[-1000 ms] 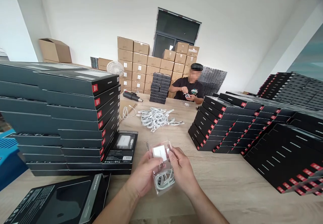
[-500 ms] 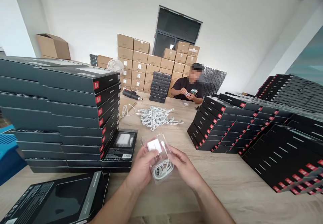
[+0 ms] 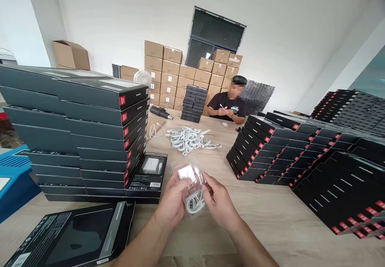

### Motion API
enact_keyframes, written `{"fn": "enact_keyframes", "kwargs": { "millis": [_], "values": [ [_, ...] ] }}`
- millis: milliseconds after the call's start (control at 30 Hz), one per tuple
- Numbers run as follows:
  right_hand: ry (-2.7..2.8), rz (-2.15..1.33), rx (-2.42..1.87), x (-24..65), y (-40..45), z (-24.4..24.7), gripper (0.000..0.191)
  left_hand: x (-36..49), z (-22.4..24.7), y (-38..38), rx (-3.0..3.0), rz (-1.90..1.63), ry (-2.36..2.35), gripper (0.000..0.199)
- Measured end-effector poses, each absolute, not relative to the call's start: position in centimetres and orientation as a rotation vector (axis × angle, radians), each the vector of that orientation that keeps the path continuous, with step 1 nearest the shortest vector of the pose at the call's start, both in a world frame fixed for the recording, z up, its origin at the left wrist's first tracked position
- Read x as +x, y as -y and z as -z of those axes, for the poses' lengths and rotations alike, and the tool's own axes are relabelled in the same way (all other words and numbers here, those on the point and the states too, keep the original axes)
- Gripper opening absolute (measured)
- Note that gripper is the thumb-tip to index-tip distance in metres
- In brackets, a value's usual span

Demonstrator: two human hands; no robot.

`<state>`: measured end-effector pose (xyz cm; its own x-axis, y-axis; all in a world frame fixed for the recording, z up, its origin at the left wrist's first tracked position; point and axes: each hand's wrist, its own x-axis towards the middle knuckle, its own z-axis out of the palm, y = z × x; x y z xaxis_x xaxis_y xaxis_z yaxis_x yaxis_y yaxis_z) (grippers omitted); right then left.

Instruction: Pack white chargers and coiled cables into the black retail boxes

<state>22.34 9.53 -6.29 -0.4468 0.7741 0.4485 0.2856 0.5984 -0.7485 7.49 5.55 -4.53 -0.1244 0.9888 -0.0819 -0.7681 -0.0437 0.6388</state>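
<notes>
Between my hands is a clear plastic blister tray (image 3: 192,192) with a white charger plug (image 3: 187,173) in its upper left part and a coiled white cable (image 3: 195,203) in its lower part. My left hand (image 3: 173,196) grips the tray's left side, its thumb over the front by the plug. My right hand (image 3: 219,198) holds the right edge, with the fingers bent at the cable's upper end. At lower left lies a black windowed box (image 3: 75,235), its right end standing open. Another black box (image 3: 146,174) with a charger in its window sits left of the tray.
A tall stack of black boxes (image 3: 99,138) rises on the left, more black boxes (image 3: 270,150) on the right. Ahead lie a pile of white cables (image 3: 189,138) and a heat gun (image 3: 161,112). Across the table (image 3: 207,227) sits a co-worker (image 3: 226,105) handling something small.
The view has swung slightly left. My right fingers have bent further in over the tray's right side. The co-worker's hands have shifted, and a thin white piece shows in them.
</notes>
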Motion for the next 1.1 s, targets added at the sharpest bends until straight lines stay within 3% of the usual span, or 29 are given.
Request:
{"fn": "enact_keyframes", "kwargs": {
  "millis": [133, 333, 500, 667, 833, 1100],
  "values": [
    [1.941, -0.881, -0.836, 22.1, -9.5, 6.4, 0.045, 6.8, 4.7, -5.7, 0.456, -1.568, -0.662, 0.044],
    [1.689, -1.583, -0.670, 23.0, -9.5, 5.3, 0.062, 6.1, 4.2, -5.4, 0.549, -1.516, -0.654, 0.051],
    [1.447, -1.538, -0.693, 23.8, -10.3, 5.1, 0.051, 7.0, 4.5, -5.2, 0.714, -1.291, -0.831, 0.056],
    [1.398, -1.774, -0.697, 24.5, -10.7, 5.2, 0.057, 7.0, 4.8, -5.2, 0.761, -1.184, -1.012, 0.053],
    [1.449, -1.762, -0.840, 24.3, -10.5, 5.4, 0.066, 7.0, 4.7, -5.2, 0.819, -1.124, -1.152, 0.054],
    [1.522, -1.749, -0.810, 24.5, -10.2, 4.5, 0.058, 6.6, 4.5, -5.1, 0.801, -1.085, -1.146, 0.062]
  ]
}}
